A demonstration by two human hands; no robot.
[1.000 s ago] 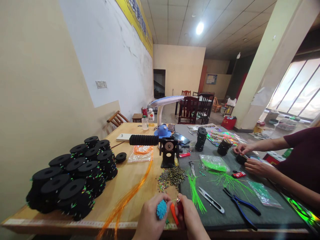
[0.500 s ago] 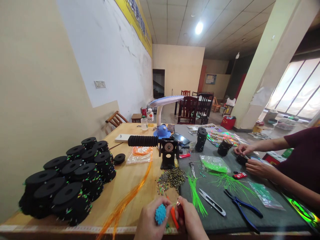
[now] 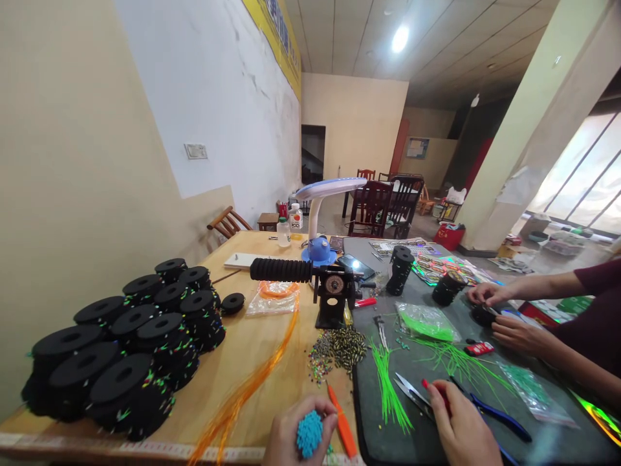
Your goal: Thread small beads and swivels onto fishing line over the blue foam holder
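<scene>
My left hand [image 3: 294, 432] is closed round a bundle of small blue pieces [image 3: 309, 433] at the bottom centre. Just right of it, an orange-handled tool [image 3: 343, 424] lies on the wooden table. My right hand [image 3: 458, 421] is over the dark mat, its fingers closed on a small red object [image 3: 425, 384], mostly hidden in the grip. Under and beside that hand are the silver snips [image 3: 412, 391] and the blue-handled pliers [image 3: 502, 417]. Green strands [image 3: 388, 388] lie between my hands. Piles of small beads [image 3: 347, 348] sit farther forward.
Stacked black foam spools [image 3: 121, 382] fill the left side. A black winding device [image 3: 332, 301] and blue lamp [image 3: 317, 249] stand mid-table. Orange strands [image 3: 257, 375] trail to the front edge. At right, another person's hands [image 3: 509, 323] work on a black spool.
My right hand has moved right, away from my left hand and the orange tool, to above the snips, carrying the red object. The view has shifted slightly.
</scene>
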